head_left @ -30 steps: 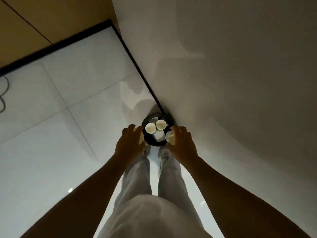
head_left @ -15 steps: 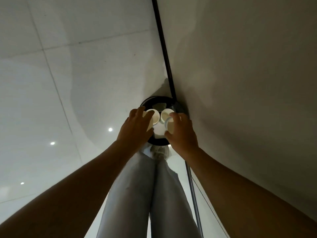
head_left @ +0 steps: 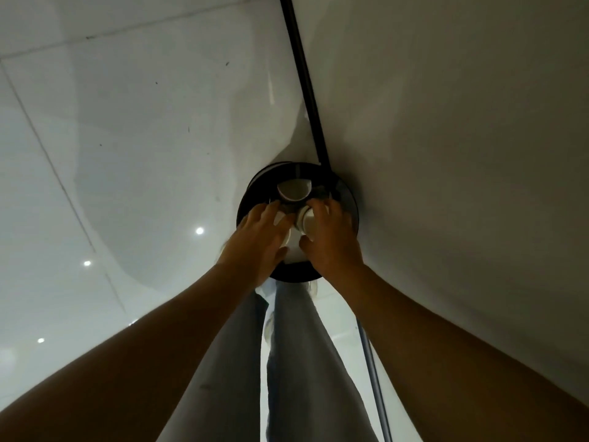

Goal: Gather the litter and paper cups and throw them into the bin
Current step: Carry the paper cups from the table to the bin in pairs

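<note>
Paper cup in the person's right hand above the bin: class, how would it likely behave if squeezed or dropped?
The paper cup looks thin-walled, so it probably dents under the right hand. Seemingly empty, likely light. Released, it should fall into the black bin below.

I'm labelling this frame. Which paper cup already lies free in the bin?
Follow the black baseboard down to the round black bin against the wall. The free paper cup lies at its far side, beyond both hands, on its side, untouched.

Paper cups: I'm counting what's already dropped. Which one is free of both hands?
The far paper cup inside the black bin, beyond the fingertips; the others sit under the hands.
</note>
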Action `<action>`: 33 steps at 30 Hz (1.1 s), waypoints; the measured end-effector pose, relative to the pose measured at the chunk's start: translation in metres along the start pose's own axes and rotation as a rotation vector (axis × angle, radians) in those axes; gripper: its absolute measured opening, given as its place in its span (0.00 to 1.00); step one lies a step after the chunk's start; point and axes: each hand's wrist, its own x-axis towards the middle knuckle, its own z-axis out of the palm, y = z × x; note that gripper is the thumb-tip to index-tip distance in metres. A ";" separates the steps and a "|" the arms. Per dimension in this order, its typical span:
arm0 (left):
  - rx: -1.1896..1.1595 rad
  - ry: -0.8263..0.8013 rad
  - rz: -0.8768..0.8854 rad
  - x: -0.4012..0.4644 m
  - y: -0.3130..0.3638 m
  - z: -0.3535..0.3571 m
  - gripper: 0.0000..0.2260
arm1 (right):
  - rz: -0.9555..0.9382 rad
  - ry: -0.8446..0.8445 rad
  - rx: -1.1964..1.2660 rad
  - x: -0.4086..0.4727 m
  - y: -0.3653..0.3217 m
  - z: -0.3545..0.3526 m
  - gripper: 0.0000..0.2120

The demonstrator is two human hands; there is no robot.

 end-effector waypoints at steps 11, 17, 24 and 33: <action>0.099 -0.023 0.042 0.022 -0.009 0.024 0.31 | -0.001 -0.120 -0.066 0.013 0.007 0.019 0.37; 0.037 0.001 -0.049 -0.011 0.003 -0.008 0.33 | 0.002 -0.083 -0.085 -0.015 -0.008 -0.012 0.36; 0.033 0.090 -0.176 -0.111 0.042 -0.098 0.30 | -0.102 -0.085 -0.096 -0.106 -0.064 -0.099 0.32; -0.098 0.238 -0.447 -0.281 0.101 -0.169 0.26 | -0.345 -0.092 -0.326 -0.258 -0.143 -0.180 0.27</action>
